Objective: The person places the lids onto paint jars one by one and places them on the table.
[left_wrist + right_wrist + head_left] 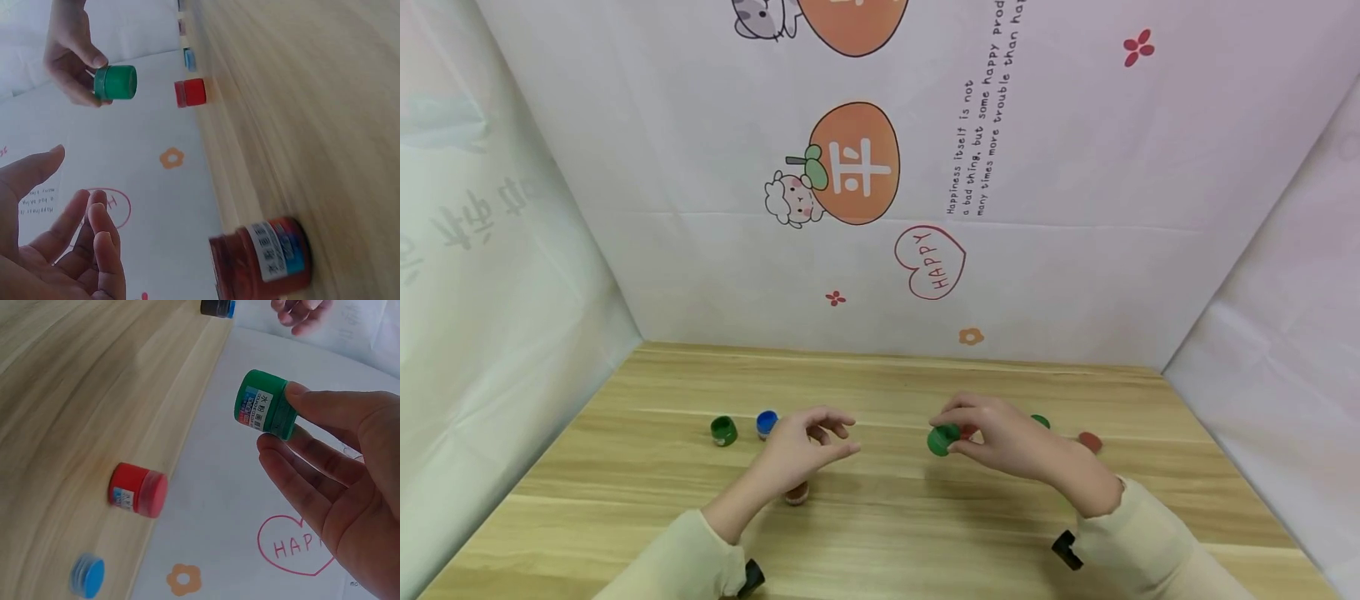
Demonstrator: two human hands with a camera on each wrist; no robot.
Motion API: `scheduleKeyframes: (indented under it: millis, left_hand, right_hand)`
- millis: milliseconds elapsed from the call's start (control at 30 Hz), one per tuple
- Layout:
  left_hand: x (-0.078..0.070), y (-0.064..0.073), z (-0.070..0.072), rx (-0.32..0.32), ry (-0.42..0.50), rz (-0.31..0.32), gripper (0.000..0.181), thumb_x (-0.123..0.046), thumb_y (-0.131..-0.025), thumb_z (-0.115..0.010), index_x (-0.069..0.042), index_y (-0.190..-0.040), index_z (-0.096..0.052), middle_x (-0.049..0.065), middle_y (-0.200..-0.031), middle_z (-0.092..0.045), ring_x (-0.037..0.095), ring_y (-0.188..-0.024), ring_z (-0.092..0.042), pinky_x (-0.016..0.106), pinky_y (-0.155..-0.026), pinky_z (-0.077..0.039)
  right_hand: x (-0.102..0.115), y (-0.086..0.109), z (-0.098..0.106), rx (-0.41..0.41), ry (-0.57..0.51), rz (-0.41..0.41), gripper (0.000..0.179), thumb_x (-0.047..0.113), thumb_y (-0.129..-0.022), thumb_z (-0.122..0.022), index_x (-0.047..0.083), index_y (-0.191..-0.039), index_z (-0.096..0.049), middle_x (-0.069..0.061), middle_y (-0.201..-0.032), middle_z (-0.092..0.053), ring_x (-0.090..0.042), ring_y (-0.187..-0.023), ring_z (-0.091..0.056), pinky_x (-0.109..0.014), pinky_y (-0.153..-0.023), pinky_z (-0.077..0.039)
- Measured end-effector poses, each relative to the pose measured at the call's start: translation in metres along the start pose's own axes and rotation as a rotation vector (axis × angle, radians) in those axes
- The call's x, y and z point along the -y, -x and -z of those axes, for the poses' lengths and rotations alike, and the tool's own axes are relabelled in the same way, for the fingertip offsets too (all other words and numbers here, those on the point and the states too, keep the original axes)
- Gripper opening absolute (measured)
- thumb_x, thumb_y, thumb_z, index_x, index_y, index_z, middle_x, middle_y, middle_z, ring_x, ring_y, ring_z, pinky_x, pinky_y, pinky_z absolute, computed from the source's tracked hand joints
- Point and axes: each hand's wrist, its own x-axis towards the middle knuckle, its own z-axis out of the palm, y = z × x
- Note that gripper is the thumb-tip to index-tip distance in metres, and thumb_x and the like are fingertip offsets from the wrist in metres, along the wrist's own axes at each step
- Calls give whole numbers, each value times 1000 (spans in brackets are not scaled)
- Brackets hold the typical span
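Note:
My right hand (1000, 437) pinches a small green paint jar (262, 404) between thumb and fingers, raised above the table. The jar lies on its side in the grip, its label showing in the right wrist view. My left hand (805, 446) hovers to the left with relaxed, slightly bent fingers and nothing in them. Close below it stands a brown paint jar (262, 259), partly covered by the hand in the head view. A red paint jar (137, 490) with a red lid stands on the table near my right hand.
At the left of the wooden table stand an uncapped green jar (724, 431) and a blue jar (767, 423). Behind my right arm lie a green lid (1040, 421) and a reddish-brown lid (1090, 442). A blue lid (89, 576) shows beyond the red jar. White printed sheets enclose the table.

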Motion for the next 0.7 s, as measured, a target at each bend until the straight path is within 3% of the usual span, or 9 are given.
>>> scheduleKeyframes:
  millis: [200, 467, 700]
  left_hand:
    - [8, 8, 11, 21, -10, 19, 33, -29, -90, -82, -9, -116, -74, 9, -106, -70, 19, -81, -60, 32, -68, -51]
    - [23, 14, 23, 47, -82, 38, 41, -21, -84, -87, -3, -118, -72, 10, -106, -68, 20, -87, -59, 31, -72, -51]
    - [34, 20, 29, 58, -108, 55, 47, -19, -80, -90, -2, -119, -71, 10, -109, -68, 25, -93, -61, 34, -73, -52]
  right_hand:
    - [-10, 8, -3, 25, 29, -28, 33, -2, -86, -80, 2, -119, -74, -3, -109, -67, -12, -87, -64, -33, -73, -58]
    - [-24, 17, -9, 67, 60, -76, 33, 0, -86, -81, 1, -119, -74, -3, -107, -65, -12, -83, -60, -30, -71, -56]
    - [-35, 25, -14, 109, 20, -142, 30, 4, -89, -80, 3, -119, -74, 0, -107, -64, -10, -82, -57, -27, -69, -53]
